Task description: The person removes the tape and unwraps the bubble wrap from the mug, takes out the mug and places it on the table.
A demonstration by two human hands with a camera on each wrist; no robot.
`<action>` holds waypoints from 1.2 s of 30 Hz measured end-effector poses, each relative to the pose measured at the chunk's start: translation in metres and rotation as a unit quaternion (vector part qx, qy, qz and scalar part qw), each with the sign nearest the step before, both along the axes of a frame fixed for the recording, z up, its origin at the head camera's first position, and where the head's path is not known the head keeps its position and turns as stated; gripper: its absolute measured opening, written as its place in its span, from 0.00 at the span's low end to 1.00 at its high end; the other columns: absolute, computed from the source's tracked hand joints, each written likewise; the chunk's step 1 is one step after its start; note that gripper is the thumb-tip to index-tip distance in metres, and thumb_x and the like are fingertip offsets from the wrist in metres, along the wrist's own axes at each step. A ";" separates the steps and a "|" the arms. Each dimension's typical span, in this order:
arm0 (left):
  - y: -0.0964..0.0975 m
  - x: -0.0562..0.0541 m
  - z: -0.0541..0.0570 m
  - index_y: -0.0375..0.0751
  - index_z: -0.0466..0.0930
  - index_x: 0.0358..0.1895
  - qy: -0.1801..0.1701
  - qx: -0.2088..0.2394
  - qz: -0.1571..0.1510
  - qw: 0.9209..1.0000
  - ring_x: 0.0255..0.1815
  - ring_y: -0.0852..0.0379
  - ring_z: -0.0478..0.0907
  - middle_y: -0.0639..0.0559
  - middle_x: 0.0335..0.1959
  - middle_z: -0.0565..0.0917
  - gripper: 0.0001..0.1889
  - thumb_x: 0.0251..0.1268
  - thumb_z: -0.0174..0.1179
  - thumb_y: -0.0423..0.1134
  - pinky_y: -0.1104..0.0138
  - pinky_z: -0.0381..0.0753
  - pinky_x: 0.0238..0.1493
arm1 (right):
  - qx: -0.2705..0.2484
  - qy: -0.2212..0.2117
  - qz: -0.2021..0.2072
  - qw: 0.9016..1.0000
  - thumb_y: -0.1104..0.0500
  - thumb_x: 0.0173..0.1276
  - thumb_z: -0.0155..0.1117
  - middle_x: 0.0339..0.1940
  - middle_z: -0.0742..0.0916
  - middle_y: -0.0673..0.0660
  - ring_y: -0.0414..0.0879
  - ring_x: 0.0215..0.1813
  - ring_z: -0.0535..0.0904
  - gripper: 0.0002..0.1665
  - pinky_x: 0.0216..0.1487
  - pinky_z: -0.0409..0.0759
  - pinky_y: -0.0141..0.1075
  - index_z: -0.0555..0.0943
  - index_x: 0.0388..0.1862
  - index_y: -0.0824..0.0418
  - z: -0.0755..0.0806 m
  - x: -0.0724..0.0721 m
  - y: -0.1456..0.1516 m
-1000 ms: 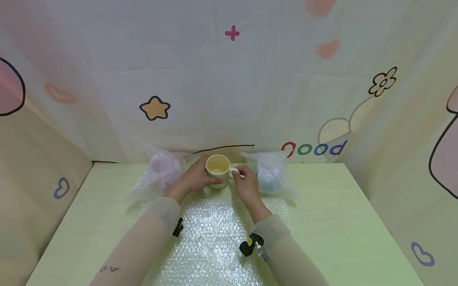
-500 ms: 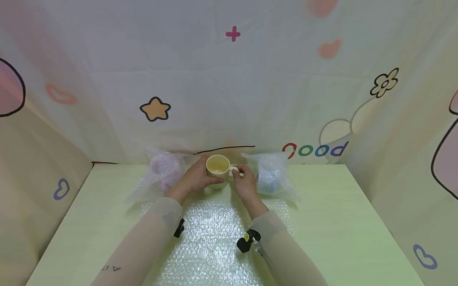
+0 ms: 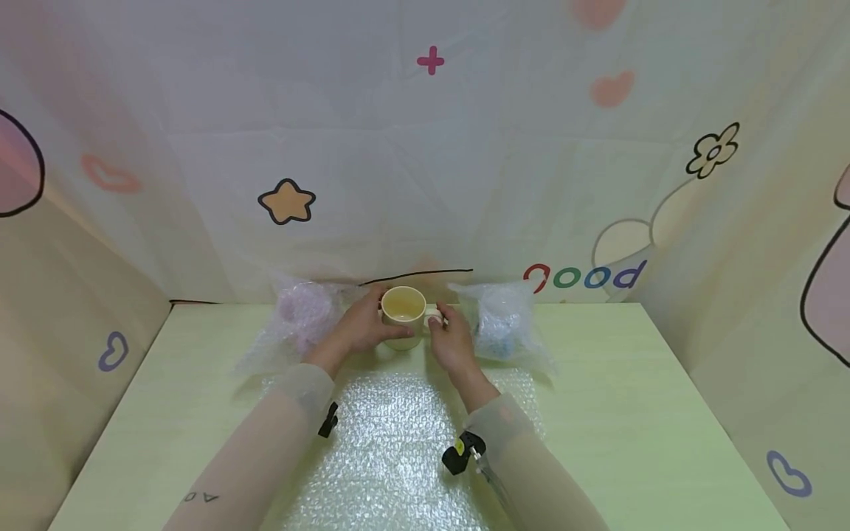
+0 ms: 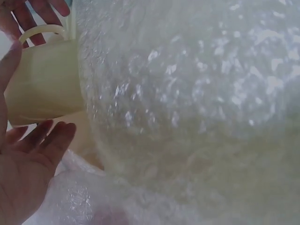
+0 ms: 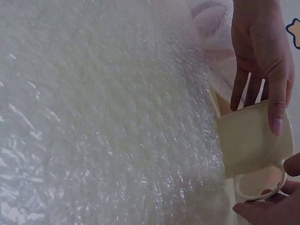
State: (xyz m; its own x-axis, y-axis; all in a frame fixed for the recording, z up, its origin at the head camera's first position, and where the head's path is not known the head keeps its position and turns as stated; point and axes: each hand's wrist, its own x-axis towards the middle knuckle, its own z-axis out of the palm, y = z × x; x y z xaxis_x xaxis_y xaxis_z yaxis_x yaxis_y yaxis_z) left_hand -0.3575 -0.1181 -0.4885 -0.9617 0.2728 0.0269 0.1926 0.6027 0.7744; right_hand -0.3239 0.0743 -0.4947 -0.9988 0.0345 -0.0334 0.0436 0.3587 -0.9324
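A pale yellow mug point(image 3: 403, 336) stands upright at the back middle of the table, its handle point(image 3: 432, 316) pointing right. My left hand point(image 3: 364, 324) grips the mug's body from the left, thumb across the near side and fingers round the far side. At the handle, my right hand point(image 3: 453, 341) pinches the loop between thumb and fingers. In the right wrist view the left hand point(image 5: 262, 51) comes down over the mug's wall point(image 5: 253, 138), with the right hand point(image 5: 276, 206) at the handle loop. A bubble wrap sheet point(image 3: 398, 442) lies flat in front of the mug.
To the left sits a bubble-wrapped pinkish item point(image 3: 307, 313), and to the right a bubble-wrapped white and blue item point(image 3: 499, 321). A patterned curtain point(image 3: 372, 162) rises behind the table point(image 3: 624, 413) and along both sides.
The right hand has shifted slightly left at the handle, its fingers settling round the loop. The left hand and the mug stay almost where they were.
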 end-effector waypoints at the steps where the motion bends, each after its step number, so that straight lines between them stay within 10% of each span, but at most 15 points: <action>1: -0.001 0.000 0.000 0.39 0.59 0.78 0.001 0.003 0.001 1.000 0.73 0.38 0.72 0.40 0.72 0.75 0.53 0.52 0.81 0.52 0.44 0.73 0.73 | 0.000 -0.002 0.009 1.000 0.58 0.82 0.52 0.79 0.70 0.67 0.64 0.80 0.65 0.32 0.79 0.66 0.59 0.63 0.81 0.63 0.001 0.002 0.000; 13: -0.018 0.013 0.009 0.37 0.59 0.79 0.043 0.099 -0.007 0.994 0.78 0.39 0.68 0.36 0.75 0.70 0.45 0.63 0.75 0.42 0.50 0.70 0.78 | 0.019 0.042 0.023 0.999 0.62 0.75 0.58 0.82 0.67 0.62 0.63 0.83 0.58 0.33 0.82 0.57 0.63 0.68 0.77 0.60 0.023 0.034 -0.010; 22: -0.030 0.024 0.024 0.35 0.72 0.69 0.087 0.143 -0.009 0.986 0.72 0.40 0.75 0.37 0.67 0.79 0.27 0.66 0.58 0.22 0.50 0.76 0.73 | 0.006 0.167 -0.010 0.986 0.69 0.66 0.61 0.56 0.82 0.58 0.55 0.61 0.77 0.16 0.62 0.80 0.50 0.84 0.51 0.60 0.032 0.055 -0.025; 36: -0.061 0.041 0.039 0.43 0.75 0.67 0.160 0.049 -0.016 0.986 0.70 0.43 0.77 0.46 0.60 0.82 0.35 0.55 0.44 0.15 0.49 0.79 0.69 | 0.039 0.102 0.222 0.969 0.61 0.74 0.62 0.61 0.82 0.60 0.58 0.61 0.81 0.19 0.56 0.86 0.41 0.83 0.62 0.61 0.025 0.060 -0.076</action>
State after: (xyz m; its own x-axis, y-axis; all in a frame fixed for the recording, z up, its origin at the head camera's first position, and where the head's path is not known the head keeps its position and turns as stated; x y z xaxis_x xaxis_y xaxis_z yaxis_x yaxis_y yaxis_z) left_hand -0.3163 -0.1794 -0.4494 -0.8910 0.2839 0.3542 0.4534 0.5180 0.7253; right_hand -0.2643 -0.0017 -0.4695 -0.9014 -0.4057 0.1514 -0.3135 0.3702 -0.8745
